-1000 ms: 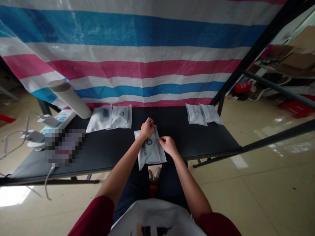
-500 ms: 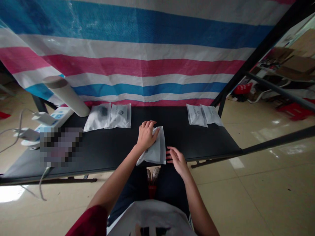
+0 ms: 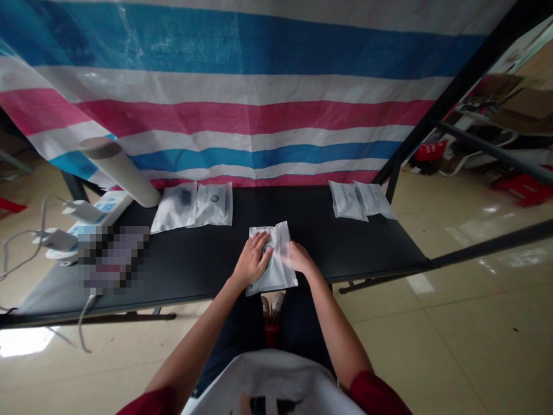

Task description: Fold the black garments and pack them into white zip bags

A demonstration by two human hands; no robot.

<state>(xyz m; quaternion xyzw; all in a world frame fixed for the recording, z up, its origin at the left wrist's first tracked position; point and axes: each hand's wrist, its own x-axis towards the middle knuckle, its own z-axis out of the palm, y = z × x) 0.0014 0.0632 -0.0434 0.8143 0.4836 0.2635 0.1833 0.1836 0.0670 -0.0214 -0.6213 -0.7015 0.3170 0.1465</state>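
A frosted white plastic bag lies near the front edge of the black table, with folded contents and a dark print partly covered. My left hand rests flat on its left half, fingers stretched forward and slightly apart. At the bag's right edge is my right hand, closed on the clear border. The film overlaps its fingertips, so they show only faintly. Two similar bags, a left one and a right one, lie behind on the left. Another overlapping pair, one bag and its neighbour, lies at the back right.
On the left of the black table are a tilted light bottle, a power strip with plugged-in chargers and a blurred-out device with a cable. Behind hangs a striped sheet. A dark metal frame stands right.
My right hand has moved left onto the bag's right edge. My left hand has flattened and come slightly nearer me. The bag has shifted and turned a little, showing more of its left side.
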